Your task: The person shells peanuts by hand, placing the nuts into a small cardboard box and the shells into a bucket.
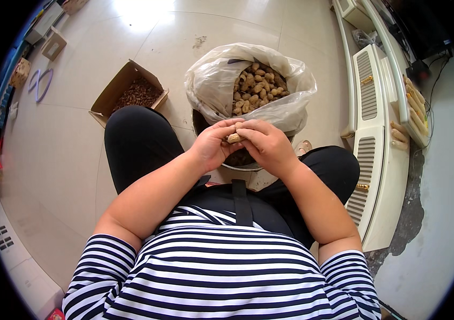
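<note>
Between my knees, my left hand (213, 146) and my right hand (267, 146) meet over a round container (243, 169). An unshelled peanut (235, 138) is held between the fingers of both hands, with another peanut or piece of shell just above it at the fingertips. Just beyond my hands, a translucent plastic bag (211, 88) full of unshelled peanuts (257, 86) rests on the container, its mouth open. To the left, beyond my knee, a cardboard box (109, 90) holds many shelled reddish-brown peanut kernels (139, 93). The inside of the container is mostly hidden by my hands and is dark.
A white cabinet (371, 148) with slatted doors runs along the right, with corn cobs (415, 106) on top. At the far left lie a small cardboard box (53, 45) and a purple loop (43, 86) on the tiled floor. A sandalled foot shows beside the container.
</note>
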A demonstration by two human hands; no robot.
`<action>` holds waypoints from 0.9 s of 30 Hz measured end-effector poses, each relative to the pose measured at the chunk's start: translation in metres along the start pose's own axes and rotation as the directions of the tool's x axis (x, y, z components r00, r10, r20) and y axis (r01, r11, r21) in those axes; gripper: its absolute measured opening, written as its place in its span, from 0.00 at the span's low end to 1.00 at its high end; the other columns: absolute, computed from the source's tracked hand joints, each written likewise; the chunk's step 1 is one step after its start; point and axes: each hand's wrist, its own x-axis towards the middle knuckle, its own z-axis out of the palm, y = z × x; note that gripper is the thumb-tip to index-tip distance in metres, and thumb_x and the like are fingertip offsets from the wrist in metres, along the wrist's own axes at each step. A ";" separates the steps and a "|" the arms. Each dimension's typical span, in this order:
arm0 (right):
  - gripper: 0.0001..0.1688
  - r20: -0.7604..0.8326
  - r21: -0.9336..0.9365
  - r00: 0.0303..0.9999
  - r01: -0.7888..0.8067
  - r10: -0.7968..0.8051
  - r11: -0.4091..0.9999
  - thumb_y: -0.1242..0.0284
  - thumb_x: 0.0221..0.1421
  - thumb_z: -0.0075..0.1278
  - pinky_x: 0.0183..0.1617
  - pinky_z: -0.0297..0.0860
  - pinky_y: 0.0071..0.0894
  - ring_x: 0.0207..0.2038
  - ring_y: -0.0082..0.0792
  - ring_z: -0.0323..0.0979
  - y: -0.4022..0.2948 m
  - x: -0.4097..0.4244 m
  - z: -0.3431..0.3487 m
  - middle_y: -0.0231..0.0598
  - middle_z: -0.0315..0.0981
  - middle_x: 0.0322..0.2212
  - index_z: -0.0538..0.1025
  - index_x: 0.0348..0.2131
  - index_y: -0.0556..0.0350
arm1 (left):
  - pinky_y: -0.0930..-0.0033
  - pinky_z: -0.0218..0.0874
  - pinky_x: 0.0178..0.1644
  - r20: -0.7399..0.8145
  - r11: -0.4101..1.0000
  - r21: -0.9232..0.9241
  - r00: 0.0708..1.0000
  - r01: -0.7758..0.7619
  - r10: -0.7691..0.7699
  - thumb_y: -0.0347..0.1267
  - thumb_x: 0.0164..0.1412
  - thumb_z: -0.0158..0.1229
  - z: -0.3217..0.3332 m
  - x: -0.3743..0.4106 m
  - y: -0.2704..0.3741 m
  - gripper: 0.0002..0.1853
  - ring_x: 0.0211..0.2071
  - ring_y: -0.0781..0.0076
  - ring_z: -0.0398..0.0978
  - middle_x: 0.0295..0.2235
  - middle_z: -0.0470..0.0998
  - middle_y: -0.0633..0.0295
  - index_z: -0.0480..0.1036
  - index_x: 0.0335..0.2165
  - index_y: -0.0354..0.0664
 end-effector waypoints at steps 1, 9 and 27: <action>0.14 -0.006 0.009 1.000 -0.008 0.008 1.000 0.80 0.41 0.51 0.38 0.68 0.33 0.36 0.41 0.70 0.000 0.000 0.001 0.40 0.70 0.33 0.72 0.33 0.57 | 0.73 0.65 0.38 -0.010 1.000 0.006 1.000 0.008 -0.007 0.28 0.57 0.47 0.004 -0.002 0.000 0.11 0.36 0.73 0.71 0.35 0.72 0.62 0.68 0.40 0.39; 0.13 0.107 -0.059 0.984 -0.134 0.140 0.989 0.76 0.39 0.52 0.33 0.66 0.36 0.32 0.41 0.68 -0.002 -0.002 -0.004 0.36 0.68 0.29 0.71 0.31 0.52 | 0.80 0.59 0.33 -0.123 0.856 0.515 0.992 0.048 0.019 0.29 0.54 0.51 -0.004 0.000 -0.005 0.11 0.30 0.80 0.68 0.28 0.74 0.65 0.71 0.37 0.37; 0.05 0.162 -0.535 0.905 -0.255 0.394 0.806 0.75 0.43 0.48 0.36 0.67 0.39 0.34 0.42 0.68 0.070 0.040 -0.007 0.39 0.69 0.28 0.74 0.26 0.52 | 0.82 0.48 0.18 -0.238 0.658 0.739 0.970 0.145 0.053 0.28 0.53 0.49 0.004 -0.001 -0.006 0.06 0.16 0.84 0.58 0.20 0.66 0.69 0.71 0.28 0.37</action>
